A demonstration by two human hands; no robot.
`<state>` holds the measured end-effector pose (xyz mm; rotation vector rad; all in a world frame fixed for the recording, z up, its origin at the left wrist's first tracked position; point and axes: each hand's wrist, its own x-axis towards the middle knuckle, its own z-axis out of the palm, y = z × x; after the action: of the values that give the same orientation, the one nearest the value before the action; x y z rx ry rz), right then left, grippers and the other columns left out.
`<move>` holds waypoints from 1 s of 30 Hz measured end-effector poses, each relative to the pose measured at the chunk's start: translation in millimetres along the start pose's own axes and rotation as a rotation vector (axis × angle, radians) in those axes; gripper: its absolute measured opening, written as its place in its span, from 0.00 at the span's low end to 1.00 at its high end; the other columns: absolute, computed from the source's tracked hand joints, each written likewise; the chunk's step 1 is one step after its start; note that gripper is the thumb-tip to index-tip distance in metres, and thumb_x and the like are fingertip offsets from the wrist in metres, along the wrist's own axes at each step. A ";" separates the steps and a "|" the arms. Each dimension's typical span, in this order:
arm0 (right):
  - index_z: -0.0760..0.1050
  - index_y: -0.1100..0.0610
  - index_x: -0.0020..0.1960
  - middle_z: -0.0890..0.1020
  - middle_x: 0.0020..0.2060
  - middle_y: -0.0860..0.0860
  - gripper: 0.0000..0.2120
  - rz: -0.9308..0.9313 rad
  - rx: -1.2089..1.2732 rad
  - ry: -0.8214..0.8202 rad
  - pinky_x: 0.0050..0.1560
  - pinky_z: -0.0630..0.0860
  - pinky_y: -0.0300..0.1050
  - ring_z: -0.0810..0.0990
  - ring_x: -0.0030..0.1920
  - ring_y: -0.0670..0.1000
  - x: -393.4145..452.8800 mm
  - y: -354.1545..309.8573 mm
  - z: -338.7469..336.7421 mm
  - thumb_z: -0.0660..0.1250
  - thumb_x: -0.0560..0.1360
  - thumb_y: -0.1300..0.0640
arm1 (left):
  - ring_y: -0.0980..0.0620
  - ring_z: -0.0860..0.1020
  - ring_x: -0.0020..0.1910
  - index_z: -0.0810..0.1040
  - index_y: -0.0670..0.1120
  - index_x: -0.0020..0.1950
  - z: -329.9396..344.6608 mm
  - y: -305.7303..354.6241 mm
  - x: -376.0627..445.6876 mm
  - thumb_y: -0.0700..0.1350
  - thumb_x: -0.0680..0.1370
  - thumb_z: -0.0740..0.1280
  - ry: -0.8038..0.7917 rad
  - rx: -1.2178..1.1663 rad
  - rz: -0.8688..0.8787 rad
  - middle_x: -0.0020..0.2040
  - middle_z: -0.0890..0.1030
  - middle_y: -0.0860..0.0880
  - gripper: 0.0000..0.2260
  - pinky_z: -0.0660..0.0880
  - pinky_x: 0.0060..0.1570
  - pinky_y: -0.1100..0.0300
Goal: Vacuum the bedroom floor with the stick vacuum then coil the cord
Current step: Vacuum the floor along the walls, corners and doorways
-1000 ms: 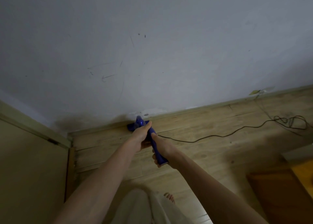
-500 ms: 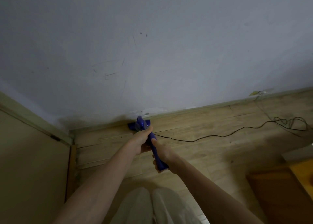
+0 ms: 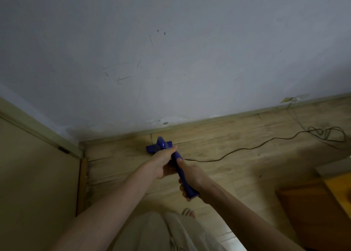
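Holding the blue stick vacuum (image 3: 179, 168) two-handed: right hand (image 3: 191, 176) wraps the near end of the handle, fingers curled under it; left hand (image 3: 164, 162) grips further down the stick, thumb lying along the top. Both grips closed on the vacuum, nothing loose.

Handling guess: rigid plastic body, probably light enough to steer one-handed, but weight sits low, so the two-hand hold suits pushing and pulling. Smooth plastic, could slip if palms are damp; best hold is where the hands already are, the handle end plus mid-stick.

Further out, the floor head (image 3: 158, 146) sits on the wooden floor (image 3: 228, 174) close to the skirting board (image 3: 209, 120), near the room corner. The black cord (image 3: 247, 151) trails from the vacuum off to the right across the floor, thin and floppy, and ends in a loose tangle (image 3: 327, 135) near the wall (image 3: 171, 51). It will snag or knot easily when coiling; take it near the vacuum and feed through the hand.

Hard to see: the stick between the hands and the head is mostly hidden by the left hand. Where the cord joins the body is hidden. The plug or socket is not clear; something small at the wall base, far right, is too blurry to name. Dim light, can't tell whether there is dust on the floor. An orange-brown piece of furniture (image 3: 322, 212) is cut off at right. A bare foot (image 3: 189, 212) and pale trousers (image 3: 152, 231) show at the bottom.
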<state>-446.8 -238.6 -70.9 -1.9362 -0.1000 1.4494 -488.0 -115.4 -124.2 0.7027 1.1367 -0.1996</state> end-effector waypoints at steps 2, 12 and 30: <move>0.72 0.62 0.55 0.76 0.35 0.53 0.25 0.000 -0.002 0.010 0.23 0.71 0.37 0.74 0.25 0.47 2.5 -0.5 -1.6 0.53 0.82 0.40 | 0.47 0.81 0.41 0.76 0.39 0.58 3.1 2.9 2.0 0.51 0.78 0.67 0.000 0.016 0.011 0.42 0.81 0.43 0.17 0.79 0.41 0.54; 0.70 0.62 0.60 0.76 0.37 0.55 0.28 -0.027 -0.054 -0.014 0.27 0.73 0.40 0.75 0.29 0.49 32.5 -22.2 7.3 0.50 0.82 0.38 | 0.45 0.81 0.41 0.76 0.39 0.59 -3.9 27.6 24.1 0.54 0.78 0.66 0.103 0.070 0.089 0.43 0.82 0.42 0.20 0.78 0.37 0.54; 0.70 0.62 0.60 0.75 0.35 0.54 0.26 -0.053 0.007 -0.053 0.27 0.73 0.39 0.74 0.29 0.48 40.8 -37.3 -1.4 0.50 0.82 0.40 | 0.44 0.82 0.49 0.77 0.40 0.58 -3.2 44.1 31.9 0.56 0.76 0.67 0.110 0.116 0.104 0.49 0.83 0.41 0.21 0.80 0.47 0.52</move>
<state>-417.9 -192.9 -82.5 -1.8756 -0.1697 1.4646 -455.2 -73.1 -135.0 0.8825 1.1965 -0.1414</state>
